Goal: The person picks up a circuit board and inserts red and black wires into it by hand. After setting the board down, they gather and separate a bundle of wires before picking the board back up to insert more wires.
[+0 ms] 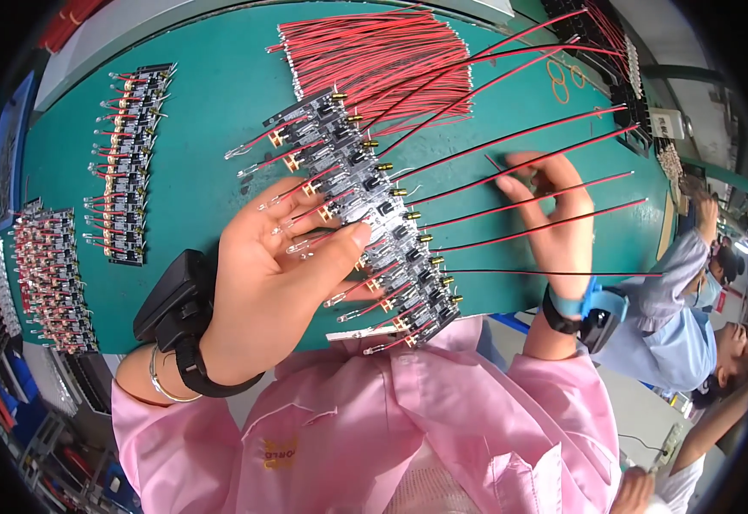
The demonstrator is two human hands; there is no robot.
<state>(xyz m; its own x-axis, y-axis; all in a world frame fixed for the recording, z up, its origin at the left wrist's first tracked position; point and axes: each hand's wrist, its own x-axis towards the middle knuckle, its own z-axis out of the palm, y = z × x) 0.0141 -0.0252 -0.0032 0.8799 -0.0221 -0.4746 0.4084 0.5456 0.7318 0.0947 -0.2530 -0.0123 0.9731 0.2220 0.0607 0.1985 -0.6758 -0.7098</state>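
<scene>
My left hand is closed on a long panel of black circuit boards, its thumb on the face and its fingers behind. The panel tilts from upper left to lower right. Small clear LEDs on red leads stick out along its left edge. Several long red-and-black wires fan out to the right from brass-coloured fittings on the other edge. Right of the panel, my right hand pinches a thin dark wire between thumb and fingers; a short tip shows. Attached wires cross in front of this hand.
A bundle of red wires lies on the green mat at the back. Another board panel and a stack of panels lie left. Rubber bands lie back right. Co-workers sit at the right.
</scene>
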